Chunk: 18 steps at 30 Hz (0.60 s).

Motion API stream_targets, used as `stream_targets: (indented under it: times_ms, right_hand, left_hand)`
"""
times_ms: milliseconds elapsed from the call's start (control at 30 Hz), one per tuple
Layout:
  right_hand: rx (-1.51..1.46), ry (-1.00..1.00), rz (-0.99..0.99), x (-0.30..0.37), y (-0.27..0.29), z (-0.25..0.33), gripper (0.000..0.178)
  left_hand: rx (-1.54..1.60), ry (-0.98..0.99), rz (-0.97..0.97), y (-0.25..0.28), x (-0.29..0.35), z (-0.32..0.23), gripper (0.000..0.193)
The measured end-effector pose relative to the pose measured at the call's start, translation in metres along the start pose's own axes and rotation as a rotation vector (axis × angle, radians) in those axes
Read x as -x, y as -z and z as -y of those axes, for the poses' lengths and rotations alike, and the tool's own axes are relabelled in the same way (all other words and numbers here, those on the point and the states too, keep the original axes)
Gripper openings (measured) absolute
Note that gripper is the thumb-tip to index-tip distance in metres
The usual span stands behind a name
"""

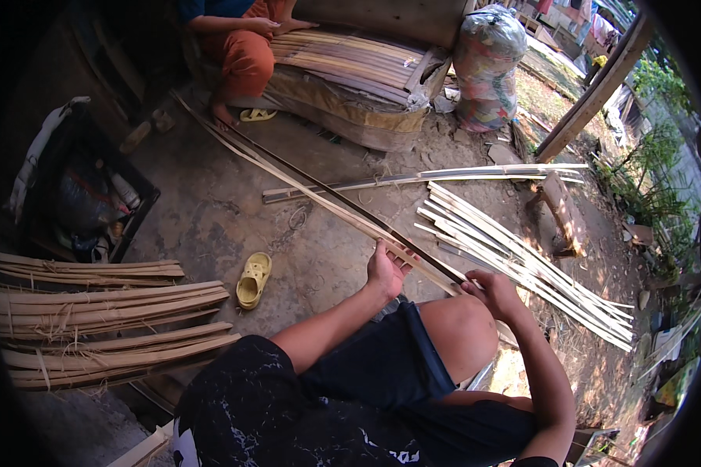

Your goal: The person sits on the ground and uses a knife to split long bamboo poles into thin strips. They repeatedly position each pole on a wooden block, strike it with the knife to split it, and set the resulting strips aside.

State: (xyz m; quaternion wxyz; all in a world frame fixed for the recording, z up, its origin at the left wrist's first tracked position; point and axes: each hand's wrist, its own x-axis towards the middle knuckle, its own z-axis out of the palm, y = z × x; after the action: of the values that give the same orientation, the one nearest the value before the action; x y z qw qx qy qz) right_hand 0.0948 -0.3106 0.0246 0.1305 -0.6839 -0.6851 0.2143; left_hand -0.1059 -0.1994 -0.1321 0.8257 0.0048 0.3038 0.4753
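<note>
The right hand (492, 293) sits just above the bent knee (459, 335), fingers curled around the near end of a long bamboo strip (327, 201); whether a blade is tucked in that fist I cannot tell. Just to its left, the left hand (385, 272) closes loosely on the same strip a little farther up, thumb on top — a steadying hold, it seems, keeping the thin length from twisting. From both hands the strip runs away up and to the left across the bare ground, so its weight rests on the floor, not the wrists.

Right of the right hand lies a fan of pale split slats (522, 257), within easy reach. Left of the left hand a yellow sandal (253, 280) lies on the concrete, and beyond it tied bundles of strips (109, 311) are stacked. Farthest off, another person's orange-clad legs (245, 54) rest beside a bench piled with slats (350, 58).
</note>
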Motion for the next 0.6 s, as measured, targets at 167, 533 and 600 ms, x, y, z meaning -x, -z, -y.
stream_targets:
  times_ms: [167, 533, 600]
  right_hand:
    - [0.01, 0.081, 0.054, 0.006, -0.005, -0.009, 0.024]
    - [0.32, 0.043, 0.102, 0.01, -0.015, 0.007, 0.026]
    - [0.31, 0.041, 0.129, 0.01, -0.013, 0.014, 0.028]
  left_hand:
    - [-0.006, 0.013, 0.034, -0.013, 0.016, -0.004, 0.045]
    - [0.2, 0.024, -0.075, -0.016, 0.014, -0.005, 0.039]
    - [0.202, 0.026, -0.092, -0.015, 0.014, -0.002, 0.038]
